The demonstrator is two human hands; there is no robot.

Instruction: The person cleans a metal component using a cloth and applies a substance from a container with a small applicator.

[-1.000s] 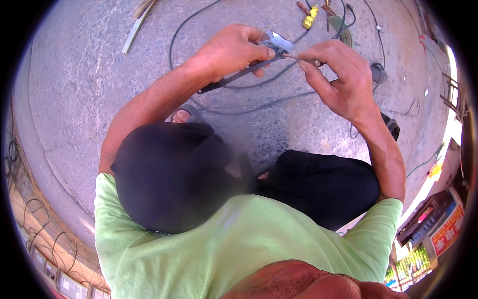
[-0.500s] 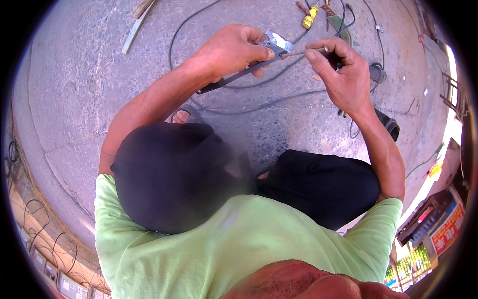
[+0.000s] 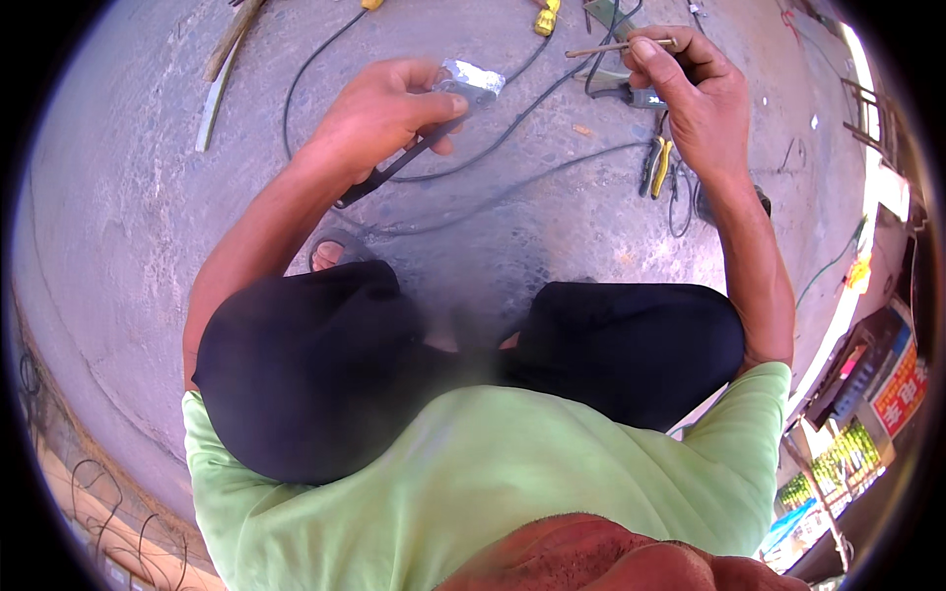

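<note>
Across the concrete floor (image 3: 128,246), far side, dark cable (image 3: 434,178) lies in loose curves. Left hand (image 3: 389,106): far, left of centre; thumb and fingers pinch a dark long-handled piece (image 3: 402,161) with a silvery end. Right hand (image 3: 705,103): far right, well apart from that piece. Pliers (image 3: 662,169) lie just left of the right wrist. Smallest: thin brownish rod (image 3: 598,48), pinched between right thumb and fingers.

Left grip (image 3: 399,110) on dark bar (image 3: 402,160), silvery piece (image 3: 473,75) atop; right grip (image 3: 706,110) pinching thin rod (image 3: 601,48); pliers (image 3: 663,167) on floor (image 3: 148,227).
</note>
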